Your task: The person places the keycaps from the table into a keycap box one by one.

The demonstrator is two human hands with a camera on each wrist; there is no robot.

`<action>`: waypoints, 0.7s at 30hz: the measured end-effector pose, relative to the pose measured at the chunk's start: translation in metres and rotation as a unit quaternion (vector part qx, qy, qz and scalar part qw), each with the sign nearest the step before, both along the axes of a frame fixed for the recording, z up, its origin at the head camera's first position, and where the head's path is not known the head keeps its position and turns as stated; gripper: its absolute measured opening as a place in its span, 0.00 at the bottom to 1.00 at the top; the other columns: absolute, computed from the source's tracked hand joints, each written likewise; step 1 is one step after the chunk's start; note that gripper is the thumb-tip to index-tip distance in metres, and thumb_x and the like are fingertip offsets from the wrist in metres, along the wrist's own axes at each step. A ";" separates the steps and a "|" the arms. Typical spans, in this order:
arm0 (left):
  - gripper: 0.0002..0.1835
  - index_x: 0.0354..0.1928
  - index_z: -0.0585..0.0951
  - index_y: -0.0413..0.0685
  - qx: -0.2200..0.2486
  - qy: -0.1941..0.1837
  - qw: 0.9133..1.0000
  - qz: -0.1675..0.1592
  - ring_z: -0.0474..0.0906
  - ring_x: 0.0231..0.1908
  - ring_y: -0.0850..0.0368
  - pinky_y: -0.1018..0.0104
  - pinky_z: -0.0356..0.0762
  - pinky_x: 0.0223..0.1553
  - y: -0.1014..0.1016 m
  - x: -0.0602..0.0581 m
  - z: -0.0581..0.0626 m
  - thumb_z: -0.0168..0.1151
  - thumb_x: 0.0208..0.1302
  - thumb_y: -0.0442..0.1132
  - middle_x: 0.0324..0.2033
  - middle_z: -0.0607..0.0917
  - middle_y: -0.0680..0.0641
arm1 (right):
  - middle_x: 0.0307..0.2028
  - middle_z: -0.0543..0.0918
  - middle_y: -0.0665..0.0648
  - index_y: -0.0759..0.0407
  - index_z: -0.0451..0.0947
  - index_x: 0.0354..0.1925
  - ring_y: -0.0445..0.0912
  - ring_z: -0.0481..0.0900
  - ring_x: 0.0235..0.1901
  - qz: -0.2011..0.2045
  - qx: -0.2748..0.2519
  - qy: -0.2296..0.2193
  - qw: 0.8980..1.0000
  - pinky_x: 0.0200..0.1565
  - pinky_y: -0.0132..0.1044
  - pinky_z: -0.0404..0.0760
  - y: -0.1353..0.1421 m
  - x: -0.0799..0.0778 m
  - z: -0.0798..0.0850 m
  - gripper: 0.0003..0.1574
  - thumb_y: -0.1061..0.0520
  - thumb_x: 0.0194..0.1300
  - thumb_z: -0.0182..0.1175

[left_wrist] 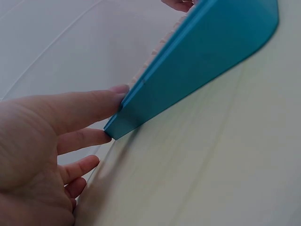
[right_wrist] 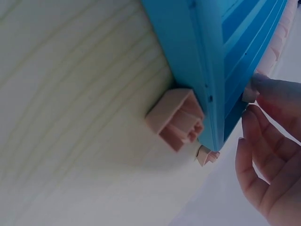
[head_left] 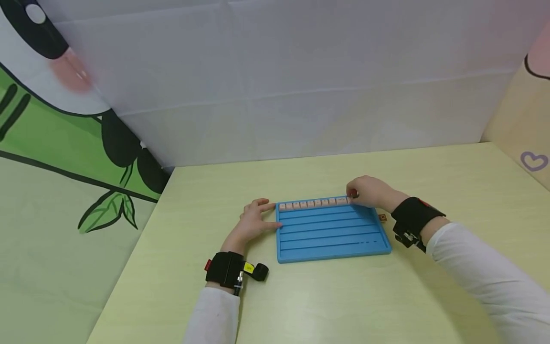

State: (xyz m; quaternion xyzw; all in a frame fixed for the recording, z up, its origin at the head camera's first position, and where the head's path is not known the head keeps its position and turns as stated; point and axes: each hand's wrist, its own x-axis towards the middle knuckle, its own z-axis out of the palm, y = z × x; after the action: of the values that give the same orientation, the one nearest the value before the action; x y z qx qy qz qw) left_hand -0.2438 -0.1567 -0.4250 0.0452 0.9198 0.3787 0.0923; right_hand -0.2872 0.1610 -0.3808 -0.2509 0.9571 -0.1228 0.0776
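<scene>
A blue keycap tray [head_left: 328,229] with raised ridges lies on the table, a row of pale pink keycaps [head_left: 313,204] along its far slot. At the right end of that row my right hand [head_left: 370,191] pinches a small keycap [right_wrist: 249,94] between thumb and fingers, at the tray's surface. My left hand [head_left: 253,221] is at the tray's far left corner, fingers spread. In the left wrist view its thumb [left_wrist: 94,106] touches the tray's side, and a fingertip is right at the corner.
A loose pink keycap [right_wrist: 176,117], hollow side showing, lies on the table against the tray's right side. Another keycap [right_wrist: 207,155] is just past it near the tray's corner. A pale wall cloth [head_left: 279,95] rises behind the wood-grain table [head_left: 326,306].
</scene>
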 end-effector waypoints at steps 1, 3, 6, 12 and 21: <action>0.38 0.65 0.71 0.45 -0.001 -0.001 1.000 0.000 0.50 0.68 0.41 0.41 0.56 0.61 0.000 0.000 0.000 0.70 0.51 0.47 0.69 0.60 0.44 | 0.31 0.80 0.56 0.62 0.80 0.35 0.49 0.73 0.32 -0.001 -0.001 0.000 1.000 0.39 0.44 0.76 0.000 0.000 0.000 0.06 0.61 0.59 0.61; 0.38 0.65 0.71 0.45 -0.003 0.000 1.000 -0.001 0.50 0.68 0.41 0.41 0.56 0.61 -0.001 0.002 0.001 0.70 0.51 0.47 0.69 0.60 0.44 | 0.31 0.80 0.56 0.63 0.80 0.37 0.49 0.73 0.32 -0.005 -0.004 0.002 1.000 0.38 0.43 0.75 0.002 0.001 0.000 0.07 0.60 0.59 0.61; 0.38 0.65 0.70 0.45 -0.006 0.000 1.000 -0.002 0.49 0.68 0.41 0.41 0.56 0.61 -0.002 0.003 0.001 0.70 0.51 0.47 0.69 0.60 0.44 | 0.31 0.79 0.57 0.64 0.79 0.39 0.49 0.73 0.32 -0.014 -0.010 0.004 1.000 0.37 0.43 0.75 0.006 0.001 0.002 0.10 0.59 0.59 0.60; 0.38 0.65 0.71 0.45 -0.003 0.001 1.000 -0.002 0.49 0.68 0.41 0.41 0.56 0.61 -0.003 0.002 0.001 0.70 0.51 0.47 0.69 0.60 0.43 | 0.31 0.80 0.56 0.64 0.80 0.38 0.49 0.73 0.32 -0.019 -0.019 0.007 1.000 0.35 0.41 0.74 0.019 0.001 0.012 0.11 0.57 0.60 0.60; 0.38 0.65 0.70 0.45 -0.009 0.000 1.000 -0.005 0.49 0.68 0.40 0.41 0.54 0.61 -0.003 0.002 0.004 0.70 0.52 0.46 0.69 0.60 0.43 | 0.29 0.76 0.53 0.60 0.78 0.33 0.47 0.70 0.32 0.002 0.003 -0.085 0.996 0.33 0.38 0.70 0.045 0.001 0.022 0.07 0.56 0.59 0.61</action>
State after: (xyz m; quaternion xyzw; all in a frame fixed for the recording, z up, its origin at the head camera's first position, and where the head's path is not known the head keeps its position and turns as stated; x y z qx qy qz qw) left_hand -0.2414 -0.1600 -0.4205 0.0491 0.9230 0.3696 0.0951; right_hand -0.2860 0.2059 -0.3583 -0.2415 0.9468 -0.1403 0.1601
